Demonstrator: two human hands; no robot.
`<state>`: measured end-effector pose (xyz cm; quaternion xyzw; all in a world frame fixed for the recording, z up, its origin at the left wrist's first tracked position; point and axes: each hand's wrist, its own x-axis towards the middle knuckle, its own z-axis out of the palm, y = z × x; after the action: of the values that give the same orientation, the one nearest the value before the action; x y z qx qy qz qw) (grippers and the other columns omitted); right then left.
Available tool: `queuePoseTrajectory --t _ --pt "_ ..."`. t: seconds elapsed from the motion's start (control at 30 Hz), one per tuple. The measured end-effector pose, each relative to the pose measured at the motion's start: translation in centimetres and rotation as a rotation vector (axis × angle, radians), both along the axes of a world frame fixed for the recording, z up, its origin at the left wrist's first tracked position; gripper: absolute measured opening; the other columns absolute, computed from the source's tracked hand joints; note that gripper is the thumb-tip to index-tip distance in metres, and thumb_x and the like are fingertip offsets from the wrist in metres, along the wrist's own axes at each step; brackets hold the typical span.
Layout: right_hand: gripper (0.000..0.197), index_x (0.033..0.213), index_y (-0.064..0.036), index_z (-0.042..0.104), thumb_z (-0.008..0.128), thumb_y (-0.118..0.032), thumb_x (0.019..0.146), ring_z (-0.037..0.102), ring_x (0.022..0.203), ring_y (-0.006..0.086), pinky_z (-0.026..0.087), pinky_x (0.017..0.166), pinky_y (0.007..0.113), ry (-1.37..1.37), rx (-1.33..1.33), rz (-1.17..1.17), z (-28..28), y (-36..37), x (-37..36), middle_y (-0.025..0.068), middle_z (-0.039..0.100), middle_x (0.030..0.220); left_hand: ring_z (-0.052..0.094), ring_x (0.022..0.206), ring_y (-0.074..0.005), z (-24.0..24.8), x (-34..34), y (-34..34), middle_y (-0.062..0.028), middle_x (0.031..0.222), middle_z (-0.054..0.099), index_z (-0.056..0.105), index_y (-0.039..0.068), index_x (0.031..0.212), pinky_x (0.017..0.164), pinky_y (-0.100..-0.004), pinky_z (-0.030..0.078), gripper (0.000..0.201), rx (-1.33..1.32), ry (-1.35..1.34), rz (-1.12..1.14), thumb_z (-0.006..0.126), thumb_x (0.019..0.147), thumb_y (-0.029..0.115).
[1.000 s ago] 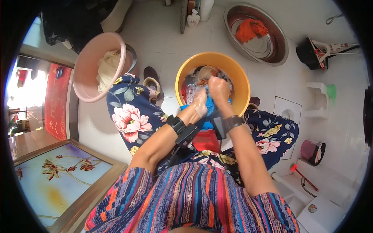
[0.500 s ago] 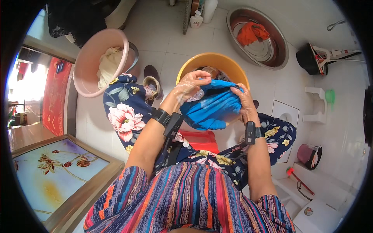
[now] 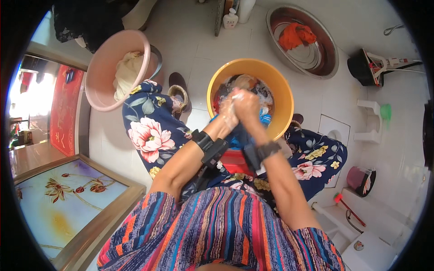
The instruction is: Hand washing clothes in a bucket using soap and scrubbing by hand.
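I now have the left hand (image 3: 229, 109) and right hand (image 3: 247, 106) pressed together, both curled on the blue cloth (image 3: 234, 142), which I held spread between them half a second ago. The cloth is bunched beneath them at the near side of the basin (image 3: 283, 90). I judge this a change from opening out to rubbing, with work unfinished; motion blur hides the fingertips, so I cannot confirm their exact placement.

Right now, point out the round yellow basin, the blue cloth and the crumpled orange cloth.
Round yellow basin (image 3: 284, 101): head view, right inner wall.
Blue cloth (image 3: 265, 118): head view, part inside the basin.
Crumpled orange cloth (image 3: 297, 37): head view, its middle.
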<state>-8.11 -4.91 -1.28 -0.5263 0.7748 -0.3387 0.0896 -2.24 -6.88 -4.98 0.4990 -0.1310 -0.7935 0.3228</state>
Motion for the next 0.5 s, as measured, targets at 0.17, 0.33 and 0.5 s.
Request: queuePoseTrajectory --t 0.17,0.33,0.5 --pt "0.045 0.061 -0.0017 0.06 0.05 -0.039 0.085 0.057 0.056 0.0377 0.045 0.054 0.041 -0.253 0.043 0.046 -1.5 0.1 -6.2 0.0187 0.058 0.058 0.051 0.062 -0.0141 2.3 -1.4 0.5 -0.0029 0.075 0.057 0.06 0.006 0.088 0.056 -0.0292 0.041 0.033 -0.277 -0.273 -0.225 0.055 0.083 0.039" --pt "0.036 0.085 -0.0015 0.06 0.054 -0.037 0.085 0.052 0.064 0.0146 0.042 0.061 0.03 -0.267 0.343 0.546 4.4 2.3 -5.3 0.0093 0.057 0.07 0.042 0.059 -0.0082 5.4 0.1 -3.7 0.0011 0.063 0.045 0.048 0.01 0.066 0.053 -0.0224 0.035 0.039 -0.513 -0.031 -0.223 0.047 0.09 0.04" --pt "0.018 0.087 -0.0044 0.061 0.056 -0.021 0.085 0.051 0.066 0.0077 0.043 0.061 0.024 -1.01 0.036 0.084 5.2 2.2 -9.7 -0.0019 0.057 0.076 0.051 0.102 -0.0166 6.8 0.8 -0.9 -0.0104 0.11 0.057 0.052 0.001 0.118 0.091 -0.029 0.037 0.054 -0.774 -0.047 -0.855 0.05 0.086 0.045"
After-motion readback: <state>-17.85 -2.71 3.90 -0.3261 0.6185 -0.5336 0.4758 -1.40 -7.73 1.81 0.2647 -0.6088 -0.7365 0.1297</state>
